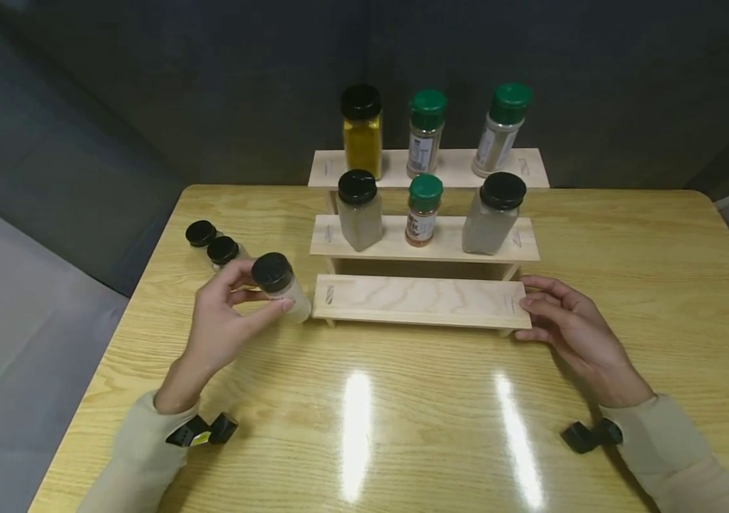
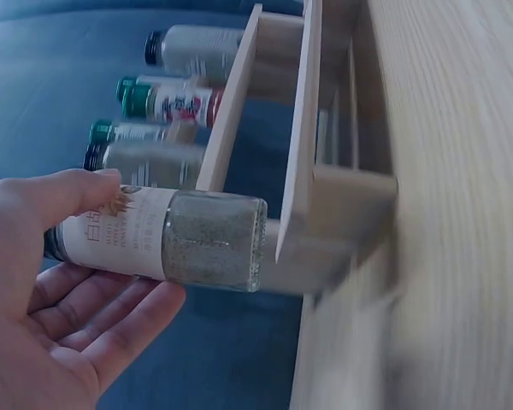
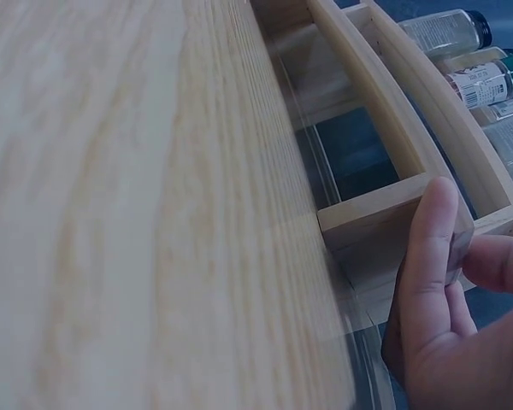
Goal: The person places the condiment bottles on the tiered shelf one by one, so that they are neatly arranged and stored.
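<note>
My left hand (image 1: 216, 324) pinches a glass spice jar (image 1: 297, 305) with a black lid between thumb and fingers. The jar leans beside the left end of the lowest shelf (image 1: 415, 302) of a three-tier wooden spice rack. In the left wrist view, the jar (image 2: 214, 239) shows a white label and grey powder inside, and its base points toward the rack. At the other end of that shelf, my right hand (image 1: 576, 331) grips the board's edge, thumb on one side and fingers on the other. No jar stands on this lowest shelf.
On the middle shelf (image 1: 450, 239) stand two black-lidded jars and a green-lidded one (image 1: 422, 217). The top shelf (image 1: 393, 164) bears a yellow-filled jar (image 1: 362, 142) and two green-lidded jars. Two more black-lidded jars (image 1: 200, 233) are on the table, behind my left hand.
</note>
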{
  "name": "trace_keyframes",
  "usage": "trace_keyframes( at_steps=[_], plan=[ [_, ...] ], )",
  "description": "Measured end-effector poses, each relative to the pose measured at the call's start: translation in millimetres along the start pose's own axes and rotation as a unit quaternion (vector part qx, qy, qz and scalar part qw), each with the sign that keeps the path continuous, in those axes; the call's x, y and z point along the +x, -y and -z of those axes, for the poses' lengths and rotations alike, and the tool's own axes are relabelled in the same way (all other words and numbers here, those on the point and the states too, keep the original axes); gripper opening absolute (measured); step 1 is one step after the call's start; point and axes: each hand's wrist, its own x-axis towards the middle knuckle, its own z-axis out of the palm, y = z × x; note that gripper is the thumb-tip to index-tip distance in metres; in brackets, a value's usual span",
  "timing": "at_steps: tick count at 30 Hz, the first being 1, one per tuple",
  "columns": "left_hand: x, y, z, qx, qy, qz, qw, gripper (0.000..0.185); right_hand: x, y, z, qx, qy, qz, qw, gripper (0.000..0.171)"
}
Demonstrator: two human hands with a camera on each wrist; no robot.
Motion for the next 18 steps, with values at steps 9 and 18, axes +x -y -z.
trace_keyframes(
  at_steps=[9, 18],
  plan=[
    [16.8, -17.1, -42.7, -0.019, 0.054, 0.017, 0.9982, 0.050, -4, -5, 4, -0.002, -0.010, -0.010, 1.000, 0.030],
    [39.7, -32.1, -95.6, -0.085, 0.118, 0.014, 0.9892, 0.052, -2, 0, 1, 0.007, -0.009, -0.017, 1.000, 0.028]
  ],
)
